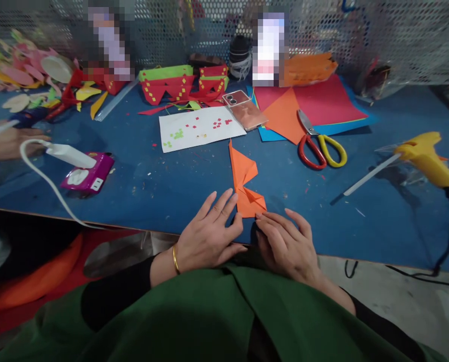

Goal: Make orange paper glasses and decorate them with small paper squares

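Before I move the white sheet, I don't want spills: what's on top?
Small red bits, green bits and yellowish specks lie on the sheet; the phone overlaps its right edge, hiding what's beneath.

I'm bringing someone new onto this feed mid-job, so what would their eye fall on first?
Probably the folded orange paper near the front edge of the blue table, with the left hand and right hand at its near end. Next, the yellow glue gun at far right, and the scissors with red and yellow handles between gun and folded paper.
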Demonstrator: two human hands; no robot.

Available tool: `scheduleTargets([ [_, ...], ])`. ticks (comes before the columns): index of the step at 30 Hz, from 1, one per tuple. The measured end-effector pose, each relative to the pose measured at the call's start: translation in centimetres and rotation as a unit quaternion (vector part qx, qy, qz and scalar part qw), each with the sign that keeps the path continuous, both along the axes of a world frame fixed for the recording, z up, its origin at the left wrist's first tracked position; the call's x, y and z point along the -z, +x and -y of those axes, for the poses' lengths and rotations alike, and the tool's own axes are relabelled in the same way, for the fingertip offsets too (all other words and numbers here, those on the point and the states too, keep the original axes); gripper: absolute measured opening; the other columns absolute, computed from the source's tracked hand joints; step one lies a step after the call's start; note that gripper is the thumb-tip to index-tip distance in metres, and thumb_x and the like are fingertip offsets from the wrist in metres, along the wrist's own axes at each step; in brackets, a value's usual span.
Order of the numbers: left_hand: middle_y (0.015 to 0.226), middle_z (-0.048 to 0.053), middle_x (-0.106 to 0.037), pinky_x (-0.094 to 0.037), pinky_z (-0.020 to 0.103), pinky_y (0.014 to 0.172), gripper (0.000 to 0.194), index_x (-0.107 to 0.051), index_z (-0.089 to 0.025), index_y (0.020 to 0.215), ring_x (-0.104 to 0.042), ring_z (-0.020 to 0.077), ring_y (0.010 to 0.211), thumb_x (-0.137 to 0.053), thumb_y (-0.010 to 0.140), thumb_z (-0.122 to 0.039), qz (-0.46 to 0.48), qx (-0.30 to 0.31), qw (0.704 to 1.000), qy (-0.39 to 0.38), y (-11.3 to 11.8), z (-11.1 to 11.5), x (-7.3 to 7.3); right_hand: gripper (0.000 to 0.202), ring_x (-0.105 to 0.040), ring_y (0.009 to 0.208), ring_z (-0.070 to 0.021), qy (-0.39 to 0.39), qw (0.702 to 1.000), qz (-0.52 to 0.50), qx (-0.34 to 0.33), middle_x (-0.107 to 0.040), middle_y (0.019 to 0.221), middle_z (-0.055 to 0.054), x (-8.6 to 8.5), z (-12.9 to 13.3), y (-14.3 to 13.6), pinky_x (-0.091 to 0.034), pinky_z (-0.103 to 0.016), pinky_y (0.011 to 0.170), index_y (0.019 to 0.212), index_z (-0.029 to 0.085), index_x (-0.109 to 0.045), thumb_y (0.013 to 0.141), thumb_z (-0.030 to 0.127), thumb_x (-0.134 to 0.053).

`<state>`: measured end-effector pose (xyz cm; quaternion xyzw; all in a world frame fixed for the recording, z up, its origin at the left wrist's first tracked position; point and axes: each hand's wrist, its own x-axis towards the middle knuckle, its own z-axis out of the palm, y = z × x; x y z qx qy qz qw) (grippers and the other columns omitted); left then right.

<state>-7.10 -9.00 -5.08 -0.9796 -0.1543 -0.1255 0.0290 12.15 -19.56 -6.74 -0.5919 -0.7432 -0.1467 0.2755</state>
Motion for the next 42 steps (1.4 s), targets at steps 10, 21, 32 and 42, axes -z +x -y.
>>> scheduleTargets([
  [10,0.147,0.022,-0.055,-0.031,0.057,0.12,0.055,-0.063,-0.01,0.123,-0.048,0.0359,0.139,-0.047,0.098,-0.058,0.02,0.001,1.0,-0.01,0.0,-0.2,0.3,0.013,-0.073,0.1,-0.0183,0.0,1.0,-0.006,0.004,-0.078,0.104,-0.006,0.0,-0.1,-0.1,-0.039,-0.038,0.108,0.105,0.014,-0.063,0.096,0.013,-0.053],
  [21,0.151,0.03,-0.046,-0.031,0.063,0.117,0.067,-0.053,-0.009,0.14,-0.047,0.0411,0.139,-0.058,0.093,-0.056,-0.044,0.022,0.999,-0.017,-0.2,-0.1,-0.5,0.031,-0.068,0.104,-0.0202,-0.028,0.998,0.042,0.029,-0.075,0.102,-0.006,-0.2,-0.3,-0.9,-0.025,-0.046,0.119,0.125,0.013,-0.066,0.102,0.028,-0.053],
  [32,0.148,0.029,-0.05,-0.034,0.06,0.118,0.062,-0.056,-0.009,0.134,-0.05,0.0388,0.138,-0.064,0.091,-0.052,-0.047,0.013,0.999,0.017,0.2,0.0,-0.3,0.034,-0.064,0.103,-0.0229,-0.035,0.993,0.115,-0.001,-0.074,0.104,-0.009,-0.8,-0.7,-0.5,-0.033,-0.047,0.112,0.12,0.011,-0.07,0.103,0.028,-0.045],
  [42,0.15,0.026,-0.049,-0.035,0.06,0.117,0.054,-0.057,-0.009,0.134,-0.048,0.0366,0.14,-0.051,0.099,-0.05,-0.027,0.013,1.0,0.005,-0.1,0.0,-0.1,0.031,-0.067,0.103,-0.0222,-0.021,0.993,0.118,0.022,-0.076,0.106,-0.01,-0.6,0.4,0.1,-0.039,-0.043,0.102,0.119,0.007,-0.068,0.1,0.024,-0.05],
])
